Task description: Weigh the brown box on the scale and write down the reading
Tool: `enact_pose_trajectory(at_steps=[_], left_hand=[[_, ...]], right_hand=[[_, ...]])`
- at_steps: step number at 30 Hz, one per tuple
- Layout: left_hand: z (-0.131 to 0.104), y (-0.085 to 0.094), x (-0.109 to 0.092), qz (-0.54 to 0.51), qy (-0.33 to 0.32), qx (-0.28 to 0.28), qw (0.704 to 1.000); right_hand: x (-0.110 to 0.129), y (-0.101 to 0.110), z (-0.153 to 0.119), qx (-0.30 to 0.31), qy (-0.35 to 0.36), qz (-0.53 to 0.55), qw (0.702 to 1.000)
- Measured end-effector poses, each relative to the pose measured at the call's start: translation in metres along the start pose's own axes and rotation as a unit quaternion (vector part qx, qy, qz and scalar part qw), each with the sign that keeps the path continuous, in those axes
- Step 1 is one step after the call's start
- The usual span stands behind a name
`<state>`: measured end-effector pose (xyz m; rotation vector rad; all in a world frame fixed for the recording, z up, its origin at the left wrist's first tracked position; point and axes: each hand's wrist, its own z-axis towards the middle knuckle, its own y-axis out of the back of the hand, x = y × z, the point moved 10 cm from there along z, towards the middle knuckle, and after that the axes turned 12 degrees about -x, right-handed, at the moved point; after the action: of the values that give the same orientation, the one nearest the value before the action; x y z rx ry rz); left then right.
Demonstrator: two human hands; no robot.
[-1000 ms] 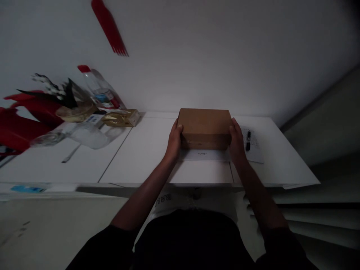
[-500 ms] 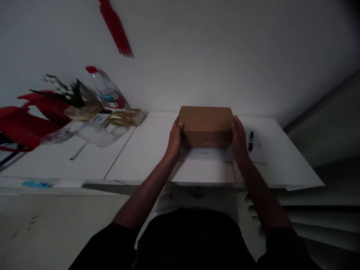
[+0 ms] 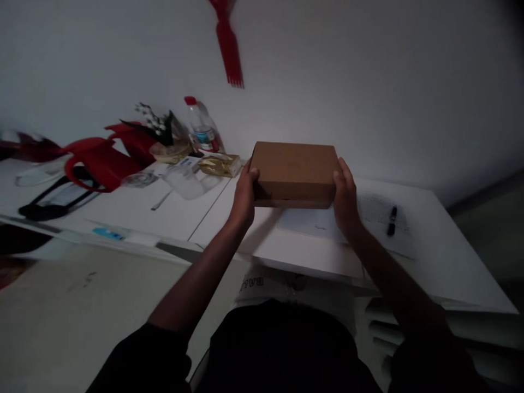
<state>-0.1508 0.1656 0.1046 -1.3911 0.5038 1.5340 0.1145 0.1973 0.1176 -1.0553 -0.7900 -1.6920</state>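
Box ends under both hands' fingers.

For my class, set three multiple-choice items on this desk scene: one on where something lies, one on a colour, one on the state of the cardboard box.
1. Where does the black pen lie?
A. On the paper to the right of the right hand
B. Inside the red bag
C. On top of the box

2. What colour is the water bottle cap?
A. Blue
B. Red
C. Green

3. How is the brown cardboard box right now?
A. Open and lying flat on the desk
B. Closed, gripped at both ends by the left hand and the right hand
C. Closed, held by one hand only

Answers: 1 A, the pen rests on the sheet right of that hand. 2 B, the cap at the bottle's top is red. 3 B, the lid is shut and a hand clasps each end.
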Motion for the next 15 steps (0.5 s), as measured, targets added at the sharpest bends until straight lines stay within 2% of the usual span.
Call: enact_pose_trajectory(at_steps=[9,15], left_hand=[[0.004,0.099,-0.015,-0.013,0.014,-0.112,0.994],[-0.001,0.153,-0.019,0.013,0.009,-0.161,0.987]], right_hand=[[-0.002,-0.102,-0.031,0.102,-0.009,0.058,0.993],[-0.002,-0.153,-0.053,0.153,-0.018,0.081,0.985]])
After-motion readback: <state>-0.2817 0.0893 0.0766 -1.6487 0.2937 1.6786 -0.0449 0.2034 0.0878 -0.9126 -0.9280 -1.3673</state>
